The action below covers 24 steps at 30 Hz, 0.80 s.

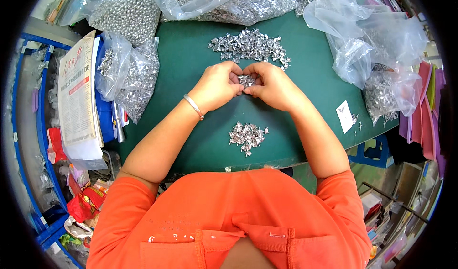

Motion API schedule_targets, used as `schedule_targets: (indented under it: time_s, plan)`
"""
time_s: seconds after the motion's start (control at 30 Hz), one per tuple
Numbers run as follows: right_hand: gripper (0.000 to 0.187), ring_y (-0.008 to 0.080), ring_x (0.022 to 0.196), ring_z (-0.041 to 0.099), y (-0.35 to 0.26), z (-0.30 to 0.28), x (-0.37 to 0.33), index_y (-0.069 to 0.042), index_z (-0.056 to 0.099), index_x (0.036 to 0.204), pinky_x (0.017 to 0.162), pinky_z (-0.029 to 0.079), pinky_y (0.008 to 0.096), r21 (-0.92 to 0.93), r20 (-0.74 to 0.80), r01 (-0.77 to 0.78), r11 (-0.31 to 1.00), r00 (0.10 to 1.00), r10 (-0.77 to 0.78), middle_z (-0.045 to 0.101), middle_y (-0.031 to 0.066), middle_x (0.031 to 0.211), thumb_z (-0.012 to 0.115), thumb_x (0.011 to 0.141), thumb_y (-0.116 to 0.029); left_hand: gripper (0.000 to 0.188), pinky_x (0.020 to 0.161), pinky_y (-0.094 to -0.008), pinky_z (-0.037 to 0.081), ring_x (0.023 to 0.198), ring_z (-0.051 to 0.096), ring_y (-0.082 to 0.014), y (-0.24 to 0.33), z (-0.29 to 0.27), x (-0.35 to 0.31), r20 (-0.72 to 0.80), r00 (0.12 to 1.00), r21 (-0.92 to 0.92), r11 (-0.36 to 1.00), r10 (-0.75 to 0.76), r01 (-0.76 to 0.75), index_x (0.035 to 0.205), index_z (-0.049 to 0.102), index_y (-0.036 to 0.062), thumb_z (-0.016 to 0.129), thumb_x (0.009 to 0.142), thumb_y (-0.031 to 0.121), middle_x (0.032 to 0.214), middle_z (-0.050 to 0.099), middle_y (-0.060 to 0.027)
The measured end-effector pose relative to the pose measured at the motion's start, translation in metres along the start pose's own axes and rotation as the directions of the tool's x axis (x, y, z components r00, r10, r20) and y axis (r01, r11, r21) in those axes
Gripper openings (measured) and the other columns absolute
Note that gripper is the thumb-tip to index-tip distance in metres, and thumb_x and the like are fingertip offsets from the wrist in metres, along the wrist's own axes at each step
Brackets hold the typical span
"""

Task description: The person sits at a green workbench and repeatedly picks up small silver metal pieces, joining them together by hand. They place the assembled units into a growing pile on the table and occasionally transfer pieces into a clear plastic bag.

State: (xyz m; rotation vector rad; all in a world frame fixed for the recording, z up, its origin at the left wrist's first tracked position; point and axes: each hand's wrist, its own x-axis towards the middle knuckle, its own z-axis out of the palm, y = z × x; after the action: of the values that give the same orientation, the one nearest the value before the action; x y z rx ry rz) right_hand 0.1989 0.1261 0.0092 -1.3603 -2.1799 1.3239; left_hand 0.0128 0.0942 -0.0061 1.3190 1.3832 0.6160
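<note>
My left hand and my right hand meet over the middle of the green table. Their curled fingers close round a small cluster of silver metal pieces, gripping it from both sides. Part of that cluster is hidden by the fingers, and single pieces are too small to make out. Just beyond my hands spreads a larger heap of similar shiny pieces. Nearer to me lies a smaller heap of silver pieces, apart from both hands.
Plastic bags of metal parts line the far edge, with a bag of round beads at left. Another bag sits at right near a white card. Newspapers stand at left. A blue stool is below the right edge.
</note>
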Motion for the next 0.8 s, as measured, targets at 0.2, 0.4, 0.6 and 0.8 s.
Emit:
schedule_targets:
  time_s: [0.2,0.4,0.6,0.8]
  plan:
    - [0.042,0.0190,0.080,0.062,-0.006,-0.003,0.011,0.002,0.066,0.115,0.074,0.053,0.0339,-0.073,-0.040,0.157,0.985,0.986,-0.160,0.065,0.0109,0.091,0.080,0.077,-0.004,0.031,0.076,-0.0274,0.059,0.086,0.070,-0.0158,0.000,-0.009,0.000,-0.025,1.000,-0.179,0.984,-0.003,-0.002,0.118,0.059,-0.0062,0.064,0.088,-0.007,0.096,0.068,-0.0094]
    - [0.033,0.0217,0.085,0.066,0.009,-0.025,0.010,0.002,0.066,0.114,0.078,0.054,0.0349,-0.143,-0.061,0.202,0.969,0.975,-0.212,0.068,0.0136,0.100,0.072,0.082,0.001,0.031,0.076,-0.0315,0.057,0.084,0.069,-0.0192,0.004,-0.024,0.003,-0.066,0.968,0.332,0.920,0.244,-0.209,0.114,0.061,-0.0042,0.066,0.084,-0.006,0.102,0.064,-0.0124]
    - [0.026,0.0361,0.088,0.067,0.020,-0.018,-0.010,0.002,0.069,0.107,0.082,0.054,0.0426,-0.104,-0.099,0.187,0.977,0.975,-0.197,0.067,0.0193,0.096,0.072,0.082,-0.005,0.024,0.085,-0.0379,0.053,0.089,0.066,-0.0300,-0.025,-0.025,0.017,-0.250,0.765,0.696,0.660,0.593,-0.284,0.105,0.065,-0.0015,0.066,0.081,-0.005,0.100,0.062,-0.0160]
    - [0.051,0.0381,0.109,0.058,0.020,-0.005,-0.011,0.000,0.064,0.119,0.098,0.047,0.0466,-0.385,-0.366,0.327,0.863,0.804,-0.468,0.059,0.0205,0.118,0.083,0.078,-0.022,0.024,0.082,-0.0379,0.053,0.090,0.066,-0.0297,-0.022,-0.032,0.035,-0.384,0.722,0.580,0.759,0.576,-0.296,0.111,0.063,0.0002,0.063,0.086,-0.001,0.103,0.062,-0.0175]
